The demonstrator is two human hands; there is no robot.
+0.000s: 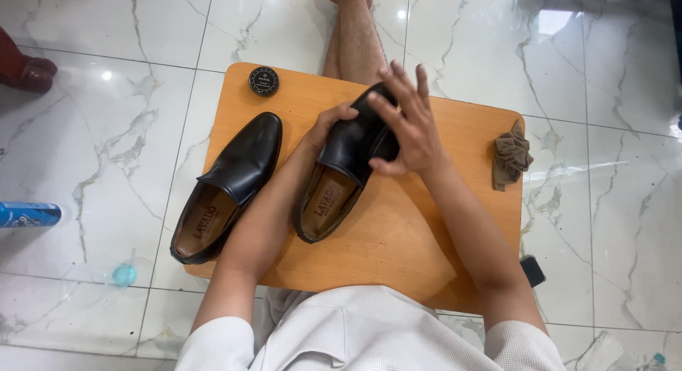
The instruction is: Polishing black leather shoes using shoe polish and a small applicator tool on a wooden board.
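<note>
Two black shoes lie on the orange board [455, 222] in the middle of the frame. At the far left edge a blue can [28, 214] rests on the white floor, and a small blue cap [123, 274] sits lower down near it. Next comes the loose shoe [231, 183], flat on the left part of the board with nobody touching it. Above it, at the board's top edge, sits a small round black tin [263, 80]. In the middle is the held shoe [348, 161], toe pointing up the frame and heel toward the person. The left hand [325, 126] wraps its fingers around the shoe's left side and grips it. The right hand [412, 122] lies on the toe with its fingers spread open, pressing rather than grabbing. This shoe looks smooth and shiny, so it is probably a bit slippery. It seems stiff at the sole and softer on top, and not very heavy. A good place to hold it looks like the middle sides or inside the opening. On the right edge of the board lies a crumpled brown cloth [511, 156].
</note>
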